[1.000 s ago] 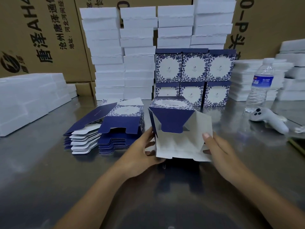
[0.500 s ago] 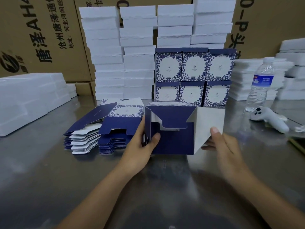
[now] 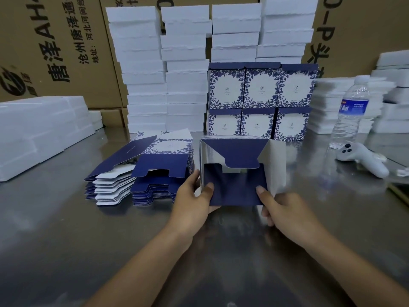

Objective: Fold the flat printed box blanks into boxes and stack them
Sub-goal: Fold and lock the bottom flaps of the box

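Box blank (image 3: 235, 189) between left hand (image 3: 192, 209) and right hand (image 3: 286, 216), fingers (image 3: 193, 179) tight on its side walls

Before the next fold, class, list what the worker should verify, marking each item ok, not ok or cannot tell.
1. Left hand and right hand both grip the half-folded box: ok.
2. White side flap folded in: not ok, it stands out.
3. Box's far end closed: cannot tell, hidden.
4. Flat blanks close beside the left hand: ok.
5. Finished boxes stacked straight: ok.
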Available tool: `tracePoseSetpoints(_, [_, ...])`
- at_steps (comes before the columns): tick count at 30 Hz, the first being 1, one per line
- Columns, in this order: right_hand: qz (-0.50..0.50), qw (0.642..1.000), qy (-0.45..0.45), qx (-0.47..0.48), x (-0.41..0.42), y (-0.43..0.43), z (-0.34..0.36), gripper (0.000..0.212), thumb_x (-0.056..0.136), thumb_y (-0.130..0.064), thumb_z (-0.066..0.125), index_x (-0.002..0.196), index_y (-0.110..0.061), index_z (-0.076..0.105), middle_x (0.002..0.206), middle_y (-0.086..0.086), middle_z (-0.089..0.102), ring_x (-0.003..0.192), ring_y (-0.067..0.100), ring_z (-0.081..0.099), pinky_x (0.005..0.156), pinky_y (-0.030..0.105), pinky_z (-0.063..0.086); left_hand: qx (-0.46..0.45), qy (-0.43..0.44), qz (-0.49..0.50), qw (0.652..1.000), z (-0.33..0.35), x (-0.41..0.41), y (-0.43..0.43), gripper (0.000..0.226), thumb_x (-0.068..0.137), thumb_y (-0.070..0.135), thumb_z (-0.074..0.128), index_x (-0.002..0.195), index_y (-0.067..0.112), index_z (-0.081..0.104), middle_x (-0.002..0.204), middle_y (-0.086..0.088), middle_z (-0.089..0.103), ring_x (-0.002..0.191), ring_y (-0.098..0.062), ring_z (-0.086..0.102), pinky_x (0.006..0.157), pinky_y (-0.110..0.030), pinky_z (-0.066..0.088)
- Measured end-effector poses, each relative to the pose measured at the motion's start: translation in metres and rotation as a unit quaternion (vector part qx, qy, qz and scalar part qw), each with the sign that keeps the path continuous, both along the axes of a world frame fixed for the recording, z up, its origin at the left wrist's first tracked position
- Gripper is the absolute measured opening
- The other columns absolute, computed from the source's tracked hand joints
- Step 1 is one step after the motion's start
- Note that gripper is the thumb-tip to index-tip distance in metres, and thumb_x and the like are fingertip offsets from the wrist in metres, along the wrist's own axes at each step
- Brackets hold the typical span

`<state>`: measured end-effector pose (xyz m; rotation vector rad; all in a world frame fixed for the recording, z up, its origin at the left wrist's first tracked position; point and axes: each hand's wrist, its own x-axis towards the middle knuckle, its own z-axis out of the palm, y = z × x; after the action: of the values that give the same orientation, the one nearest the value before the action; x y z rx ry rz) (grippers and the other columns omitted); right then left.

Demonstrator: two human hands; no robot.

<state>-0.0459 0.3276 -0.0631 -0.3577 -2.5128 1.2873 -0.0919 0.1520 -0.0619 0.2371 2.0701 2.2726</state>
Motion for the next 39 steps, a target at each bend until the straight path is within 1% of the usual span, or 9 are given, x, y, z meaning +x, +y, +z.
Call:
tracePoseSetpoints(3, [-0.028, 0.995, 0.019, -0.099, -0.003, 0.0, 0.0, 0.052, 0.093, -0.037, 0.053, 0.048, -0.012, 0.052, 0.034, -0.004, 0.049, 0.041, 0.011, 0.046, 0.058, 0.029, 0.038, 0.009, -0.014, -0.021, 1.0, 0.001, 0.005, 0.004, 0.033, 0.096, 0.007, 0.052, 0.129, 0.011, 0.052, 0.118, -0.005, 0.065, 0.094, -0.013, 0.069, 0.072, -0.024, 0.058])
tracePoseSetpoints(6, [-0.052, 0.985, 0.033, -0.162, -0.005, 0.001, 0.0, 0.049, 0.094, -0.032, 0.054, 0.05, -0.011, 0.05, 0.033, -0.006, 0.046, 0.045, 0.016, 0.042, 0.057, 0.028, 0.035, 0.018, -0.086, -0.041, 0.995, 0.001, 0.009, 0.009, 0.035, 0.096, 0.011, 0.054, 0.13, 0.011, 0.046, 0.115, -0.006, 0.061, 0.082, -0.016, 0.065, 0.065, -0.027, 0.06])
tracePoseSetpoints(10, [-0.054, 0.982, 0.026, -0.179, -0.004, 0.0, 0.001, 0.047, 0.095, -0.031, 0.053, 0.052, -0.011, 0.049, 0.034, -0.007, 0.045, 0.044, 0.014, 0.04, 0.054, 0.028, 0.032, 0.003, -0.141, -0.082, 0.987, 0.002, 0.012, 0.008, 0.027, 0.097, 0.015, 0.052, 0.121, 0.005, 0.042, 0.066, -0.008, 0.061, 0.044, -0.012, 0.052, 0.043, -0.024, 0.05])
tracePoseSetpoints(14, [-0.045, 0.978, 0.024, -0.202, -0.003, -0.002, 0.002, 0.045, 0.093, -0.032, 0.056, 0.053, -0.013, 0.048, 0.036, -0.004, 0.046, 0.036, 0.008, 0.038, 0.053, 0.027, 0.032, 0.016, -0.138, -0.067, 0.988, 0.002, 0.014, 0.008, 0.03, 0.097, 0.008, 0.05, 0.125, 0.0, 0.041, 0.045, -0.002, 0.053, 0.036, -0.009, 0.045, 0.036, -0.019, 0.039])
tracePoseSetpoints(18, [-0.013, 0.956, -0.012, -0.294, -0.001, -0.006, 0.008, 0.042, 0.091, -0.034, 0.058, 0.056, -0.013, 0.048, 0.04, 0.0, 0.048, 0.035, 0.009, 0.039, 0.043, 0.02, 0.036, 0.04, -0.14, -0.065, 0.987, 0.002, 0.015, 0.01, 0.035, 0.097, 0.007, 0.052, 0.128, -0.002, 0.04, 0.044, -0.002, 0.054, 0.035, -0.009, 0.046, 0.035, -0.018, 0.039])
tracePoseSetpoints(22, [0.005, 0.937, -0.046, -0.346, 0.003, -0.005, 0.01, 0.037, 0.093, -0.024, 0.058, 0.06, -0.011, 0.047, 0.04, -0.003, 0.045, 0.035, 0.007, 0.036, 0.041, 0.018, 0.033, 0.088, -0.137, -0.077, 0.984, 0.003, 0.016, 0.012, 0.042, 0.096, 0.008, 0.053, 0.133, -0.001, 0.034, 0.051, -0.008, 0.06, 0.04, -0.014, 0.055, 0.04, -0.022, 0.047])
tracePoseSetpoints(25, [0.009, 0.938, -0.05, -0.344, 0.004, -0.007, 0.01, 0.036, 0.093, -0.021, 0.059, 0.06, -0.01, 0.048, 0.04, -0.002, 0.046, 0.035, 0.007, 0.036, 0.042, 0.019, 0.033, 0.104, -0.125, -0.088, 0.983, 0.003, 0.019, 0.016, 0.039, 0.093, 0.006, 0.057, 0.127, -0.004, 0.039, 0.058, -0.011, 0.065, 0.05, -0.018, 0.065, 0.048, -0.024, 0.053])
tracePoseSetpoints(31, [0.022, 0.924, -0.047, -0.378, 0.005, -0.017, 0.01, 0.039, 0.088, -0.033, 0.063, 0.057, -0.01, 0.055, 0.044, 0.003, 0.05, 0.038, 0.01, 0.041, 0.044, 0.02, 0.036, 0.113, -0.124, -0.067, 0.984, 0.002, 0.018, 0.017, 0.032, 0.093, 0.003, 0.057, 0.12, -0.012, 0.046, 0.054, -0.009, 0.063, 0.047, -0.014, 0.063, 0.046, -0.021, 0.051])
tracePoseSetpoints(39, [0.031, 0.924, -0.064, -0.376, 0.008, -0.014, 0.011, 0.033, 0.089, -0.02, 0.062, 0.059, -0.009, 0.054, 0.043, 0.0, 0.047, 0.035, 0.007, 0.039, 0.04, 0.019, 0.035, 0.136, -0.128, -0.089, 0.978, 0.001, 0.024, 0.021, 0.044, 0.089, 0.001, 0.061, 0.127, -0.007, 0.041, 0.062, -0.011, 0.065, 0.054, -0.017, 0.066, 0.051, -0.023, 0.053])
